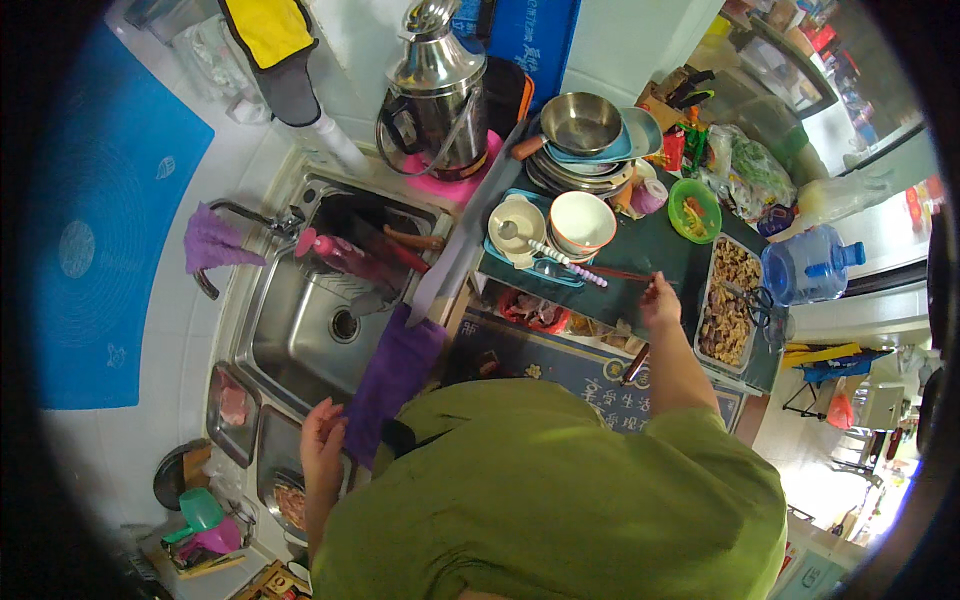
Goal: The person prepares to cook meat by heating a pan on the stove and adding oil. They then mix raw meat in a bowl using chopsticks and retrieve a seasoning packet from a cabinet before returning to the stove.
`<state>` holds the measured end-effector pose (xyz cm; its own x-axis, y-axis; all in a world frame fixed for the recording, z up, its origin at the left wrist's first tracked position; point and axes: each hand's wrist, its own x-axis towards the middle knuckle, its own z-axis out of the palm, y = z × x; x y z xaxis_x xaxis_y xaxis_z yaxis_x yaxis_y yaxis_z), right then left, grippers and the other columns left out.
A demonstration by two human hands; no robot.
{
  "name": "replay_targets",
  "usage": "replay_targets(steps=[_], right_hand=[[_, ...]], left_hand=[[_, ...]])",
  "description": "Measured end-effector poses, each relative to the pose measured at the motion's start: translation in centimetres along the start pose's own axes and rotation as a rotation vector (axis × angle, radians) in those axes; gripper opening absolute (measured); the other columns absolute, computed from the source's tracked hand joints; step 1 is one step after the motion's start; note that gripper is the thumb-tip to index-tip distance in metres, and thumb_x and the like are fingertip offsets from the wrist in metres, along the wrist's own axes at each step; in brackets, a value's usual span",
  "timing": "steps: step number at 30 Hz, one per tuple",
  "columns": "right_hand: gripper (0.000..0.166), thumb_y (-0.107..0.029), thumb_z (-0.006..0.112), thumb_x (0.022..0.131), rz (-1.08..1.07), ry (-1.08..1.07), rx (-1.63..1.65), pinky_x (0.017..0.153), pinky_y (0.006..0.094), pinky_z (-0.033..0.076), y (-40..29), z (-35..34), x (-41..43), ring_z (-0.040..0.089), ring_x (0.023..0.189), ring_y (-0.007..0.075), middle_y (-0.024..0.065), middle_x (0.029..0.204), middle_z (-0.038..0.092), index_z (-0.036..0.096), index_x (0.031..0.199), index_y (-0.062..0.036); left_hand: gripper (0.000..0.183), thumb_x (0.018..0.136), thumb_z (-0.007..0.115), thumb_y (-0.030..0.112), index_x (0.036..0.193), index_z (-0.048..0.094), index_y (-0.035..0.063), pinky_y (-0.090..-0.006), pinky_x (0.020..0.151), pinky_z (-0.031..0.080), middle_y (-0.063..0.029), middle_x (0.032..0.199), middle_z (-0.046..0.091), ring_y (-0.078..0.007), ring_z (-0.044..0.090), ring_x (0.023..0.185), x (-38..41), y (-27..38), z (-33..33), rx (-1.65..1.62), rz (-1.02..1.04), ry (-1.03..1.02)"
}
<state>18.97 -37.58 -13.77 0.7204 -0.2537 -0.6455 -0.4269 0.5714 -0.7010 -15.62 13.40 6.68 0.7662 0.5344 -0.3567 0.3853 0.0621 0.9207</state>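
Note:
My right hand (660,301) is closed on the ends of dark red chopsticks (626,274), over the dark green tabletop. Their other ends lie by a blue tray (491,251) of stacked bowls. A white bowl with an orange rim (583,223) tops one stack; a spoon with a beaded handle (536,245) rests across the cream bowl (516,225). My left hand (324,433) is raised with loosely bent fingers and holds nothing visible, beside a purple cloth (394,375) at the sink's edge. Right of my right hand stands a clear container of brown food pieces (724,322), with black-handled scissors (759,306) at its side.
The steel sink (300,337) holds a pink bottle (349,259). Behind the bowls are a small pan (581,124) on stacked plates and a green bowl (694,211). A steel jug (439,105) stands behind. Meat lies in a steel tray (253,435) at left.

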Motion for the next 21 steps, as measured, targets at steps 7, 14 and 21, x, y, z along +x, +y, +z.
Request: replay_targets(steps=[7, 14, 21], right_hand=[[0.015, -0.016, 0.063, 0.087, -0.72, -0.087, -0.397, 0.052, 0.0222, 0.033, -12.4, 3.6, -8.7, 0.041, 0.058, 0.0078, -0.0025, 0.064, 0.048, 0.057, 0.076, -0.0066], [0.012, -0.007, 0.073, 0.075, -1.077, -0.927, -0.823, 0.061, 0.0225, 0.041, -14.0, 18.8, -23.7, 0.053, 0.066, 0.009, 0.0013, 0.074, 0.059, 0.061, 0.077, -0.0037], [0.013, -0.008, 0.073, 0.074, -0.697, -1.879, -0.911, 0.06, 0.026, 0.044, 1.3, 31.2, -34.3, 0.056, 0.068, 0.014, 0.0065, 0.074, 0.059, 0.063, 0.081, -0.0028]], left_hand=[[0.043, 0.086, 0.052, -0.002, 0.128, 0.043, 0.0032, -0.0285, 0.089, 0.043, -0.0108, 0.115, 0.055, -0.0172, 0.055, 0.101, 2.2, 1.0, 1.6, 0.102, 0.032, -0.083], [0.043, 0.085, 0.056, 0.002, 0.127, 0.045, 0.0009, -0.0289, 0.086, 0.045, -0.0082, 0.105, 0.059, -0.0152, 0.056, 0.094, 3.9, 4.1, 5.4, 0.29, 0.248, -0.176], [0.036, 0.083, 0.063, 0.024, 0.114, 0.054, 0.0085, -0.0379, 0.067, 0.046, -0.0115, 0.086, 0.059, -0.0277, 0.059, 0.076, 2.0, 8.8, 8.7, 0.508, 0.496, -0.151]])
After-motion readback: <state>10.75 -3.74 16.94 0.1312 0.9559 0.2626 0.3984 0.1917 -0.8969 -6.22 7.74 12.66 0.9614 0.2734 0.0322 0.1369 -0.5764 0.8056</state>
